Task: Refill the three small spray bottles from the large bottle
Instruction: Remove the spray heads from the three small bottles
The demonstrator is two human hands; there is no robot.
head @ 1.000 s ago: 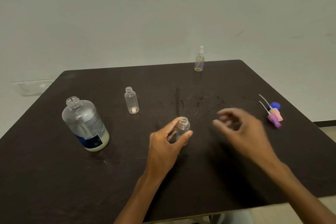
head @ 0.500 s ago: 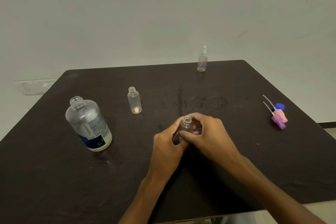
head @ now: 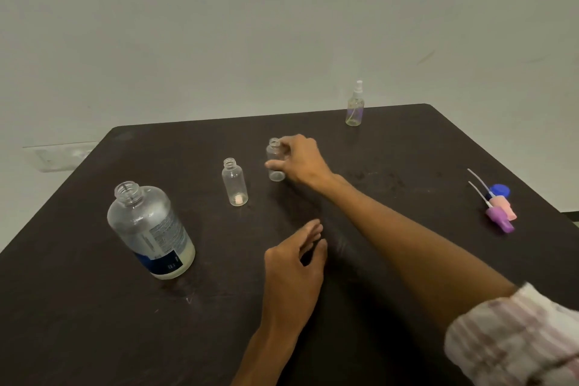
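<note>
Head view of a dark table (head: 407, 147) set against a pale wall (head: 219, 25). Centre of the frame: the right hand (head: 302, 161), arm stretched across from the lower right, grips a small uncapped clear bottle (head: 275, 160) by its side, thumb low on the body and fingers near the neck; the bottle stands upright, its base at the tabletop. Just left of it, apart and untouched, stands a second small uncapped bottle (head: 235, 182) with a pale speck at its bottom. Left of centre, the large bottle (head: 150, 229) stands open-necked, leaning in the wide-angle view, with a blue-and-white label and a shallow pale layer at its base; it is well apart from both hands. The left hand (head: 294, 263) lies low in the centre of the frame with fingers loosely extended, holding nothing, well below the gripped bottle. Upper right of centre, a third small bottle (head: 355, 106) with its sprayer fitted stands at the table's far edge. At the right edge of the frame lie a purple spray top (head: 499, 221), a pink spray top (head: 504, 208) and a blue cap (head: 500, 190), clustered near the table's right border. Bare tabletop extends between the two hands and along the lower left of the frame. A striped sleeve (head: 513, 341) occupies the lower right corner.
</note>
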